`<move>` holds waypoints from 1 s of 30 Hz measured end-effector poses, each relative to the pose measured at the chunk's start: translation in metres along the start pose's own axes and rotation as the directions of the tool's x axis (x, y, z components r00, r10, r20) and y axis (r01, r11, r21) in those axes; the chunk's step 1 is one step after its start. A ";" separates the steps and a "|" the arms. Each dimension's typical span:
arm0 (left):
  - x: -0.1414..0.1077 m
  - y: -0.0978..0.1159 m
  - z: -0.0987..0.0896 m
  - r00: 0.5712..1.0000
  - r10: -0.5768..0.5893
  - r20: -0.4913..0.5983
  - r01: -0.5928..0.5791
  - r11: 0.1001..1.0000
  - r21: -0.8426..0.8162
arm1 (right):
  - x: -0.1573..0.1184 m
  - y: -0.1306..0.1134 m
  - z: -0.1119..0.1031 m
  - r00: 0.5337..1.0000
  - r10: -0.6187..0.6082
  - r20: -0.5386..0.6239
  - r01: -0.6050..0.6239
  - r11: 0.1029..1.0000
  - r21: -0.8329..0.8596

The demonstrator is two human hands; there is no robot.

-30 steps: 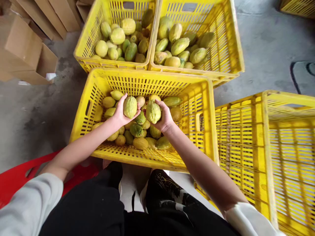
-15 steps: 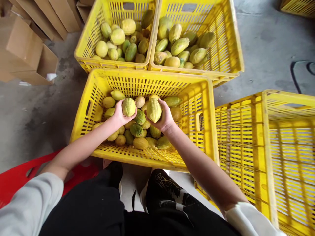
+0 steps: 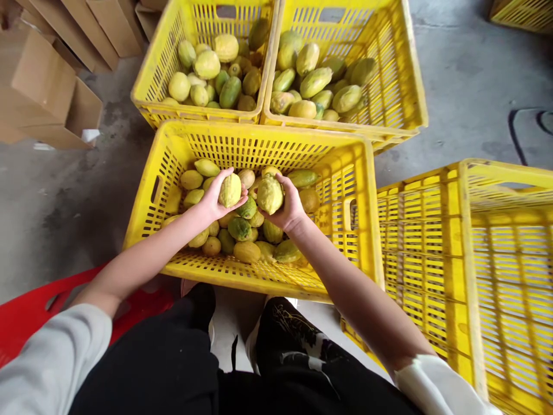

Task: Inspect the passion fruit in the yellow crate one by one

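"Standing at the far left, what are those?"

"Boxes (image 3: 41, 75) are filling that corner. Lower down, a red plastic piece (image 3: 26, 317) is showing behind the left sleeve (image 3: 82, 340)."

"And further in?"

"The back-left crate (image 3: 147, 104) is holding yellow and green fruits. Nearer, the front crate (image 3: 369, 230) is lying lengthwise before the person's feet, with a pile (image 3: 246, 252) of similar fruits covering much of its floor."

"What is the left hand (image 3: 213, 199) doing?"

"It is cupping the left fruit (image 3: 230, 191), thumb bending along the upper side, fingers supporting from below. That grip is closing around the fruit, over the pile."

"And the right hand (image 3: 292, 210)?"

"It is clasping the right fruit (image 3: 270, 194), a bumpy, yellow-green 1, with the palm pressing its right side and the fingers reaching underneath. The 2 held fruits are sitting near each other, not touching, both over the front crate."

"What is coming after that?"

"The back-right crate (image 3: 401, 75) is carrying more fruits and leaving its right part bare. Farther right, the side crate (image 3: 458, 265) is standing beside the front crate, and a dark cable (image 3: 514, 135) is curving across the floor (image 3: 458, 86)."
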State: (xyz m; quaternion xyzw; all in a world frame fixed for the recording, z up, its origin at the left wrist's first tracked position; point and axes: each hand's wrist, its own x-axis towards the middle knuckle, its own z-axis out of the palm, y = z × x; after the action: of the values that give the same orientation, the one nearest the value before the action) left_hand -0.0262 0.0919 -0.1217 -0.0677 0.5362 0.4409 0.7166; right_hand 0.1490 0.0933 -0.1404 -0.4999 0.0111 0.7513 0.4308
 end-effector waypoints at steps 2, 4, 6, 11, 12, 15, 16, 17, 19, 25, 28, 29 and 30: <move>-0.001 -0.001 0.001 1.000 0.017 0.014 -0.017 1.000 -0.006 | 0.007 0.002 -0.004 0.999 -0.003 0.041 0.002 1.000 0.013; -0.002 -0.001 0.002 1.000 0.028 0.015 -0.027 0.999 -0.023 | 0.012 0.004 -0.007 0.994 -0.001 0.114 -0.001 1.000 0.017; -0.003 0.000 0.002 1.000 0.025 0.012 -0.024 0.999 -0.043 | 0.015 0.007 -0.008 0.983 -0.005 0.186 0.004 1.000 0.009; -0.006 0.002 0.000 0.995 -0.057 0.082 0.065 0.993 -0.095 | 0.011 0.008 -0.006 0.977 -0.026 0.211 0.037 0.998 -0.045; -0.007 0.003 0.000 0.992 -0.072 0.102 0.082 0.992 -0.094 | 0.008 0.008 -0.005 0.975 -0.028 0.220 0.043 0.997 -0.060; -0.007 0.003 -0.001 0.987 -0.094 0.128 0.103 0.992 -0.067 | 0.000 0.005 -0.001 0.967 -0.022 0.256 0.042 0.996 -0.072; -0.007 0.003 -0.001 0.987 -0.095 0.126 0.103 0.993 -0.058 | -0.004 0.004 0.002 0.967 -0.017 0.253 0.034 0.997 -0.065; -0.007 0.003 -0.001 0.988 -0.095 0.121 0.101 0.994 -0.050 | -0.007 0.002 0.004 0.972 -0.011 0.237 0.025 0.998 -0.055; -0.008 0.002 0.001 0.990 -0.089 0.105 0.092 0.995 -0.031 | -0.012 0.000 0.008 0.983 -0.002 0.183 0.009 0.999 -0.034; -0.016 0.001 0.009 0.995 -0.037 0.098 0.040 0.999 -0.033 | -0.011 -0.004 0.008 0.990 0.002 0.143 -0.003 1.000 0.008; -0.017 0.001 0.010 0.999 0.012 0.052 -0.008 0.996 -0.083 | -0.009 -0.002 0.007 0.985 -0.017 0.169 0.013 1.000 0.026; -0.017 0.001 0.009 0.999 0.034 0.031 -0.031 0.995 -0.098 | -0.009 -0.002 0.008 0.987 -0.017 0.158 0.012 0.999 0.033; -0.017 0.000 0.009 0.999 0.053 0.011 -0.051 0.993 -0.109 | -0.010 -0.001 0.009 0.990 -0.014 0.140 0.009 0.999 0.040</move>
State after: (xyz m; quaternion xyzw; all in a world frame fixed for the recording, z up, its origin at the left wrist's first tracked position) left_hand -0.0206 0.0880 -0.1040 -0.0893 0.5081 0.4883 0.7039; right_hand 0.1449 0.0914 -0.1277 -0.4374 -0.0074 0.7817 0.4444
